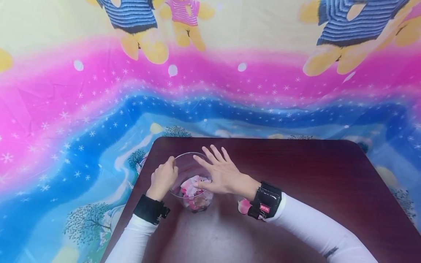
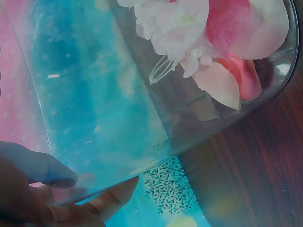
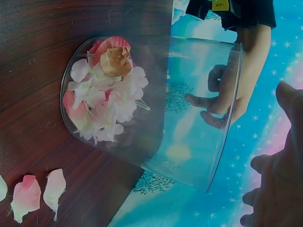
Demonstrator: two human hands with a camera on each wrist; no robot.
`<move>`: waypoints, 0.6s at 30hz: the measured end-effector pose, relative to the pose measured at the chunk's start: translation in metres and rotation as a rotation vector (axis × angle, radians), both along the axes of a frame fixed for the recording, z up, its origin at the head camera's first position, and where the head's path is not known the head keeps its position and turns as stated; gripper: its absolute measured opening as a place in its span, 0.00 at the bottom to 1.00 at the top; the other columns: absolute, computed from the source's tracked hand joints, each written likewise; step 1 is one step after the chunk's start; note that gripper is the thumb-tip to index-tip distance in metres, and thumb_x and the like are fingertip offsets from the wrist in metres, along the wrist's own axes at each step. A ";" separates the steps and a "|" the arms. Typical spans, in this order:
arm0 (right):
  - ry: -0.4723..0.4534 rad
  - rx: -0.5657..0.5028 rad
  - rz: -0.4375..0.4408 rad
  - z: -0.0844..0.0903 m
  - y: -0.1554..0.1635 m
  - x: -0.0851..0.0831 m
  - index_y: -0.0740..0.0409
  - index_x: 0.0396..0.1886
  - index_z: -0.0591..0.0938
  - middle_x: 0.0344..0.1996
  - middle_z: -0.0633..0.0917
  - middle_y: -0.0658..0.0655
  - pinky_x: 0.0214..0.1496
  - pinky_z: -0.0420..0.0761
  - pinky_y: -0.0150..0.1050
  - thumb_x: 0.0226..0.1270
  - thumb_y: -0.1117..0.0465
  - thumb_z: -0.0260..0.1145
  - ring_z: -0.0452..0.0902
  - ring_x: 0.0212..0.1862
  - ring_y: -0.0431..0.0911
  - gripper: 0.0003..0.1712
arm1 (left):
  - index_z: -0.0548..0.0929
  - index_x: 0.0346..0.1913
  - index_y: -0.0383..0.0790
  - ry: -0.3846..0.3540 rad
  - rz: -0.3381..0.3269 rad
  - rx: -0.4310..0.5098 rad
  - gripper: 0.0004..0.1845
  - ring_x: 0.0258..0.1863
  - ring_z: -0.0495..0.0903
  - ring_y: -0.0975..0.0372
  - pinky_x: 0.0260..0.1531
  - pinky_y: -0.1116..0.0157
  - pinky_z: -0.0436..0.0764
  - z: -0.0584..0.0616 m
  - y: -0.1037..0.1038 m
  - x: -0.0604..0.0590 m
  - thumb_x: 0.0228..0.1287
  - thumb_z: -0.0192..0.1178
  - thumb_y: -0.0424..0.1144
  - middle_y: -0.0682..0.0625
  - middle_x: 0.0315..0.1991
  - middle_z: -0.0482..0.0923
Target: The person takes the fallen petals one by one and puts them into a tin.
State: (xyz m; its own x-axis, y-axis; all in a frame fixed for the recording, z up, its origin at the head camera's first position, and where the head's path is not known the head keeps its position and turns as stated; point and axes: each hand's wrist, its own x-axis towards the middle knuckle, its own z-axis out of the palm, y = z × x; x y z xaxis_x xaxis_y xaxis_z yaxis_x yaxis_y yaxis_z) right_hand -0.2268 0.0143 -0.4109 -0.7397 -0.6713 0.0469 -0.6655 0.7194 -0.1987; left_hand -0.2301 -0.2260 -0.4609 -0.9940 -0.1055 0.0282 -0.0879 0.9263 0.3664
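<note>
A deep clear bowl [image 3: 156, 61] stands on the table near its left side. Pink and white flower petals [image 3: 113, 97], with a small tan dried piece [image 3: 116, 61] among them, lie at its bottom. My left hand [image 1: 163, 178] pinches the bowl's rim on the left; in the left wrist view the thumb and a finger [image 2: 116, 196] lie on either side of the wall. Above the right part of the rim, my right hand [image 1: 223, 173] is spread with nothing in it. In the right wrist view its fingers [image 3: 265, 163] are apart from the glass.
Loose petals [image 3: 27, 196] lie on the dark red-brown table [image 1: 312, 175] beside the bowl, partly under the right wrist in the head view. Black straps [image 1: 268, 199] circle both wrists. A colourful printed cloth [image 1: 210, 84] hangs behind the table.
</note>
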 end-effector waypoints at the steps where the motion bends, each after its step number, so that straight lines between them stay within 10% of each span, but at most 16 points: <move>1: -0.001 0.000 0.001 0.000 0.000 0.000 0.38 0.82 0.52 0.83 0.48 0.59 0.80 0.40 0.64 0.65 0.26 0.55 0.38 0.84 0.59 0.51 | 0.75 0.47 0.43 -0.001 -0.001 0.002 0.06 0.23 0.76 0.53 0.21 0.59 0.70 0.000 0.000 0.000 0.73 0.53 0.40 0.46 0.22 0.74; 18: -0.106 -0.053 -0.177 -0.010 0.026 -0.031 0.39 0.82 0.53 0.83 0.49 0.57 0.81 0.39 0.63 0.68 0.25 0.50 0.35 0.84 0.58 0.48 | 0.73 0.44 0.43 0.010 -0.011 -0.004 0.05 0.22 0.76 0.53 0.20 0.59 0.70 0.000 -0.002 0.000 0.73 0.50 0.39 0.47 0.20 0.72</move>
